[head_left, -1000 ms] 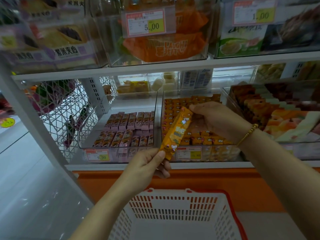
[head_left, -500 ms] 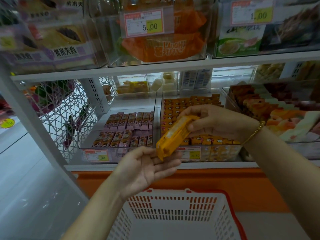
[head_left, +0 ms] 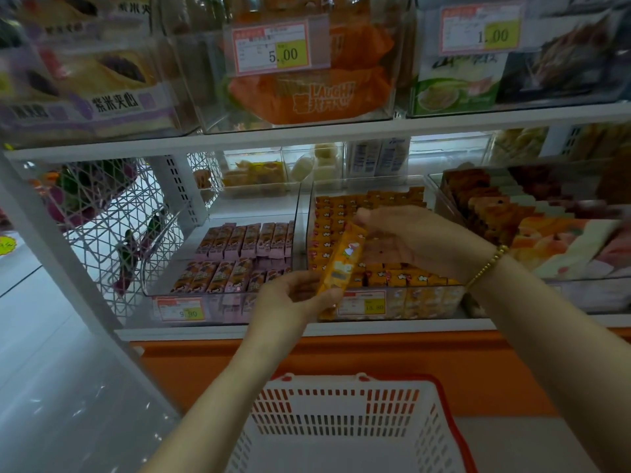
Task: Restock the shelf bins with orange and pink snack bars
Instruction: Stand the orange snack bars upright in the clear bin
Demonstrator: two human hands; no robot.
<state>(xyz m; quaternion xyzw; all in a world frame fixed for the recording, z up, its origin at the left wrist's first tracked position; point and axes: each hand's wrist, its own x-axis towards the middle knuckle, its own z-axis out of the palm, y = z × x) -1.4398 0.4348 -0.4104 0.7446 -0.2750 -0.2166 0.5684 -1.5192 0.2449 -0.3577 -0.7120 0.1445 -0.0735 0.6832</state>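
Your left hand [head_left: 293, 300] pinches the near end of the orange snack bar [head_left: 341, 259]; your right hand [head_left: 406, 240] seems to grip its far end.

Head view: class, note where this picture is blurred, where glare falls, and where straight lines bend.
Head view: purple packets top left smear into blur; head view: glare streaks the clear panel lower left; head view: the white shelf edge bows, its post leans; the orange bar is sharper.
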